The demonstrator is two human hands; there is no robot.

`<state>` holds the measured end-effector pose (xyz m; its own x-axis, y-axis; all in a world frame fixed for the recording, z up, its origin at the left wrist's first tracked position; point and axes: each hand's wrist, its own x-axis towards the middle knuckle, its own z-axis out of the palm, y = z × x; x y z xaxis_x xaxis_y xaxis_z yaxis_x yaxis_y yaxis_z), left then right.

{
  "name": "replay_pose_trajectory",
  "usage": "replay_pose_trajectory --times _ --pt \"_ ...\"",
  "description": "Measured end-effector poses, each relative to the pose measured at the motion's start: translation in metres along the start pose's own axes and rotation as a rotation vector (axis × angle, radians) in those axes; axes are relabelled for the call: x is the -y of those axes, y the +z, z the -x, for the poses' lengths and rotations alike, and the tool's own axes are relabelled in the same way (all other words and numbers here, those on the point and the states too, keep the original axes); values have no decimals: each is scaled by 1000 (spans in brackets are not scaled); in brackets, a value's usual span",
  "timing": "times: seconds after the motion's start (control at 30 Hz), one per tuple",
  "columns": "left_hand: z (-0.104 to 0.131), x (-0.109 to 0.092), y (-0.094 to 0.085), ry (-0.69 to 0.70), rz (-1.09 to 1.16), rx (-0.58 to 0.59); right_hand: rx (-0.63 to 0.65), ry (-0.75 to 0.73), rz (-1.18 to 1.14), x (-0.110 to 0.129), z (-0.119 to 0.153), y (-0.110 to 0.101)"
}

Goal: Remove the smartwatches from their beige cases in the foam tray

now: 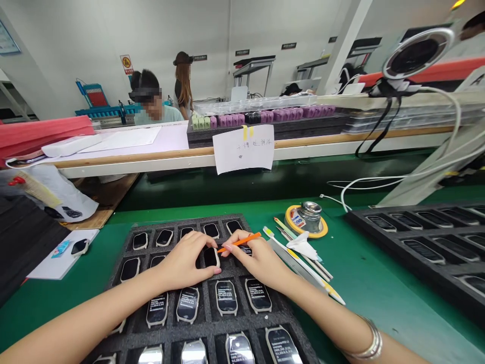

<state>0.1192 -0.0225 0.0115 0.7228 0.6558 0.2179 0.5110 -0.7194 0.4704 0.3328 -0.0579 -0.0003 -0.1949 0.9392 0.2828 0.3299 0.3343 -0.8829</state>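
Observation:
My left hand (188, 260) is closed around the edges of a smartwatch body (211, 257) with a dark screen, held over the black foam tray (204, 298). Pinched in my right hand (253, 257) is an orange pen-like stick (242, 239); its tip touches or nearly touches the side of that watch. Strapless watches sit in the tray's slots around both hands. Those in the nearer rows, such as one watch (226, 297), show lines of white text, while the far-row watches (164, 237) have dark screens. My fingers hide parts of the neighbouring slots.
Right of the tray lie a toothbrush (306, 265), tweezers-like tools and a white tissue (303, 246), beside a glass dispenser bottle (311, 218). Another foam tray of watches (424, 247) is at right. A single watch (79, 246) rests on white paper at left. A shelf (170, 161) crosses behind.

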Motion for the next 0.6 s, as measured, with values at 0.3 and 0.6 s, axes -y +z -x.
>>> replay_pose_trajectory --times 0.3,0.6 --pt "-45 -36 28 170 -141 78 -283 29 -156 -3 1 -30" --pt "-57 -35 38 210 -227 49 -333 82 -252 -23 2 -34"
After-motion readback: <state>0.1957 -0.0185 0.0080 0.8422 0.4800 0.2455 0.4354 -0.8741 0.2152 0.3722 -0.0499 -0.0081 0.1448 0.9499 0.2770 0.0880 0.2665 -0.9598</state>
